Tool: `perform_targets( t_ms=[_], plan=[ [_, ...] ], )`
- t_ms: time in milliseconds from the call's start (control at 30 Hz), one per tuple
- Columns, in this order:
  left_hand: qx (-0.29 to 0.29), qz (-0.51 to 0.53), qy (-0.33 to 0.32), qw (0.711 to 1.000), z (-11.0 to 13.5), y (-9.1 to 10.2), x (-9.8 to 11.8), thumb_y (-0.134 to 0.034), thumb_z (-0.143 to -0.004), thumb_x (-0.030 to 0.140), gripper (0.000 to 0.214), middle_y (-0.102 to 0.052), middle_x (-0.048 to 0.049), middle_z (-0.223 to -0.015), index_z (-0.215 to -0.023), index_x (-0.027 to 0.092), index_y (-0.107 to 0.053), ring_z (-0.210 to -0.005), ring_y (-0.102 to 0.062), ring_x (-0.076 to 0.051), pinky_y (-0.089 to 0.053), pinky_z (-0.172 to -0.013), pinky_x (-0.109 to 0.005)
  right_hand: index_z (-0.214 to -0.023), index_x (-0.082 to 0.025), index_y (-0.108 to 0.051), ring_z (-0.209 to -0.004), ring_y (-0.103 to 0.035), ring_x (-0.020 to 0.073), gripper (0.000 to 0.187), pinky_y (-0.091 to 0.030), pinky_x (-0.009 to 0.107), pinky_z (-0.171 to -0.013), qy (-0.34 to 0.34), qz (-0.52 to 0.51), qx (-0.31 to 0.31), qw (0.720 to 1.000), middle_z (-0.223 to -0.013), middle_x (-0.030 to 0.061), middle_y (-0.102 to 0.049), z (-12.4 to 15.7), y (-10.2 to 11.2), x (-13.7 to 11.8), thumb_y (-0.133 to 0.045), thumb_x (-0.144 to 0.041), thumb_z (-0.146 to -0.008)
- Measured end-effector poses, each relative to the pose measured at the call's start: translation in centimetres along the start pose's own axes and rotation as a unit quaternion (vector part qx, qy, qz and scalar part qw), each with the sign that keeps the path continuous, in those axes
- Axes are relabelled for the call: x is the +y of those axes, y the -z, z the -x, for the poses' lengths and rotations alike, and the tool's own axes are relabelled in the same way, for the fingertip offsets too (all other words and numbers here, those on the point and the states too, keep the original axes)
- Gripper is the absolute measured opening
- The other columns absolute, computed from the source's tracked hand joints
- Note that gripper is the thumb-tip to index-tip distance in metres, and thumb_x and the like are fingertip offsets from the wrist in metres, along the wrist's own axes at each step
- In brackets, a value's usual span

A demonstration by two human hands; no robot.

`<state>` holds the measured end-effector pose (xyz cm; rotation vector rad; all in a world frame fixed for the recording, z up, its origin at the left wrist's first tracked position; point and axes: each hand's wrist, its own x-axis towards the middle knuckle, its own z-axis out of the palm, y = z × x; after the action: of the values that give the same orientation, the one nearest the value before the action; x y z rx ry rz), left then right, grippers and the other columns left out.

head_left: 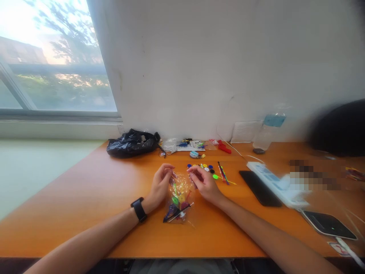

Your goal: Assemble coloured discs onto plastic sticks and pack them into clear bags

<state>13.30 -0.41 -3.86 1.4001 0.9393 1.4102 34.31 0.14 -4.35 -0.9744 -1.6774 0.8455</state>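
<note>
A clear plastic bag (179, 199) holding small coloured plastic parts lies on the orange table (85, 198) between my hands. My left hand (160, 185), with a black watch on its wrist, pinches the bag's top left corner. My right hand (203, 182) pinches the top right corner, fingers closed. Just beyond the hands lie several small coloured round pieces (205, 167) and a few thin coloured sticks (223, 174).
A black plastic bag (131, 143) sits at the back left by the wall. More small parts and a leaflet (190, 145) lie at the back. A water bottle (268, 133), a black phone (259, 187), a white power strip (270, 180) and a dark device (327, 224) are on the right.
</note>
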Motion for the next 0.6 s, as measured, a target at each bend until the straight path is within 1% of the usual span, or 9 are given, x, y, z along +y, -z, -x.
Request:
perform_targets(
  t_ms=[100, 167, 233, 300, 333, 400, 467, 600],
  plan=[
    [-0.001, 0.01, -0.004, 1.0, 0.13, 0.08, 0.34, -0.061, -0.096, 0.039, 0.021, -0.064, 0.0, -0.082, -0.103, 0.019, -0.061, -0.073, -0.06, -0.014, -0.048, -0.069, -0.025, -0.108, -0.025, -0.068, -0.063, -0.053, 0.0167, 0.022, -0.043, 0.028, -0.057, 0.005, -0.004, -0.003, 1.0, -0.078, 0.0008, -0.058, 0.0, 0.12, -0.05, -0.057, -0.043, -0.102],
    [-0.008, 0.022, -0.002, 1.0, 0.15, 0.04, 0.42, -0.065, -0.094, 0.038, 0.022, -0.064, 0.0002, -0.082, -0.103, 0.019, -0.061, -0.074, -0.061, -0.014, -0.049, -0.07, -0.025, -0.108, -0.025, -0.07, -0.06, -0.051, 0.0161, 0.023, -0.042, 0.028, -0.055, 0.005, -0.017, -0.007, 1.0, -0.075, 0.0001, -0.056, 0.0, 0.16, -0.15, -0.056, -0.042, -0.102],
    [-0.021, 0.027, 0.006, 0.999, 0.14, -0.05, 0.44, -0.07, -0.091, 0.04, 0.028, -0.065, 0.0007, -0.082, -0.109, 0.019, -0.062, -0.074, -0.061, -0.014, -0.049, -0.069, -0.025, -0.108, -0.024, -0.07, -0.059, -0.051, 0.0156, 0.024, -0.043, 0.028, -0.055, 0.002, -0.035, -0.008, 0.999, -0.075, -0.0002, -0.055, -0.01, 0.13, -0.24, -0.056, -0.043, -0.101],
    [-0.032, 0.017, 0.011, 0.999, 0.13, -0.17, 0.48, -0.075, -0.089, 0.043, 0.036, -0.067, 0.0001, -0.082, -0.112, 0.019, -0.064, -0.074, -0.062, -0.015, -0.05, -0.068, -0.025, -0.106, -0.023, -0.07, -0.062, -0.054, 0.0161, 0.025, -0.044, 0.028, -0.056, -0.001, -0.039, -0.005, 0.999, -0.076, 0.0002, -0.058, -0.05, 0.04, -0.3, -0.061, -0.046, -0.1],
    [-0.037, 0.008, 0.01, 0.999, 0.12, -0.23, 0.51, -0.077, -0.087, 0.044, 0.037, -0.068, -0.0008, -0.083, -0.11, 0.018, -0.065, -0.074, -0.062, -0.015, -0.05, -0.069, -0.025, -0.103, -0.023, -0.07, -0.064, -0.056, 0.0164, 0.025, -0.045, 0.028, -0.057, -0.002, -0.035, -0.002, 0.999, -0.077, 0.0005, -0.059, -0.08, -0.01, -0.32, -0.064, -0.047, -0.098],
    [-0.041, -0.009, 0.005, 0.999, 0.12, -0.32, 0.61, -0.079, -0.086, 0.047, 0.036, -0.069, -0.0029, -0.084, -0.099, 0.016, -0.068, -0.076, -0.063, -0.015, -0.051, -0.069, -0.025, -0.097, -0.022, -0.069, -0.066, -0.057, 0.0168, 0.028, -0.045, 0.028, -0.057, -0.001, -0.025, 0.003, 1.0, -0.076, 0.0008, -0.06, -0.15, -0.08, -0.38, -0.068, -0.049, -0.096],
    [-0.038, -0.014, -0.003, 0.999, 0.15, -0.38, 0.74, -0.079, -0.086, 0.049, 0.035, -0.069, -0.0031, -0.082, -0.091, 0.015, -0.068, -0.074, -0.062, -0.015, -0.05, -0.067, -0.025, -0.093, -0.021, -0.069, -0.065, -0.056, 0.0163, 0.031, -0.044, 0.028, -0.057, -0.003, -0.02, 0.012, 1.0, -0.075, 0.0007, -0.06, -0.2, -0.06, -0.51, -0.068, -0.052, -0.096],
    [-0.021, -0.014, -0.011, 1.0, 0.29, -0.48, 1.07, -0.071, -0.093, 0.051, 0.035, -0.066, -0.001, -0.077, -0.089, 0.016, -0.066, -0.069, -0.059, -0.013, -0.048, -0.064, -0.024, -0.095, -0.021, -0.069, -0.062, -0.056, 0.016, 0.036, -0.045, 0.028, -0.057, -0.007, -0.008, 0.03, 0.999, -0.072, 0.0004, -0.06, -0.22, 0.19, -0.86, -0.062, -0.056, -0.099]
  ],
)
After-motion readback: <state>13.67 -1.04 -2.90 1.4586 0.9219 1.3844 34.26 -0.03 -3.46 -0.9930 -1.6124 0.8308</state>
